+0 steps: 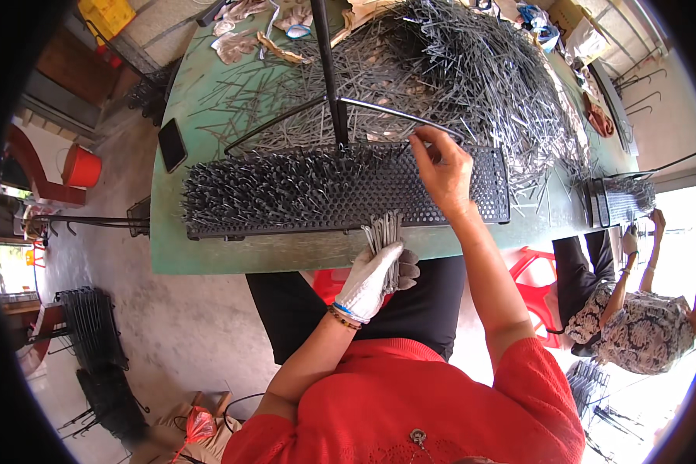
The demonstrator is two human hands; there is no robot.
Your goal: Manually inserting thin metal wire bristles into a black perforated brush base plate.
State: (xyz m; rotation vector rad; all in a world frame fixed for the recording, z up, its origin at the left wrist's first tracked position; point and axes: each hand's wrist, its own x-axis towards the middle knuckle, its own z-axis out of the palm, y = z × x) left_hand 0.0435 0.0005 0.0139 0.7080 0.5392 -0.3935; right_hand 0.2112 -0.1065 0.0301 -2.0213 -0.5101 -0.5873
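A long black perforated metal rack [483, 185] lies across the near side of the green table. Dark metal strips [255, 189] stand densely in its left part, thinning toward the middle; bare holes show on the right. My left hand [370, 284], in a white glove, is closed round a bundle of thin metal strips [383, 232] just below the rack's front edge. My bare right hand [447, 172] is above the rack's right half, by a black bar. Its thumb and forefinger are pinched; anything between them is too small to make out.
A big heap of loose metal strips [487, 77] covers the table [197, 100] behind the rack. A black upright post [329, 69] rises from the rack's far side. A phone [172, 145] lies left. Another person [634, 317] works at a similar rack [626, 201] on the right.
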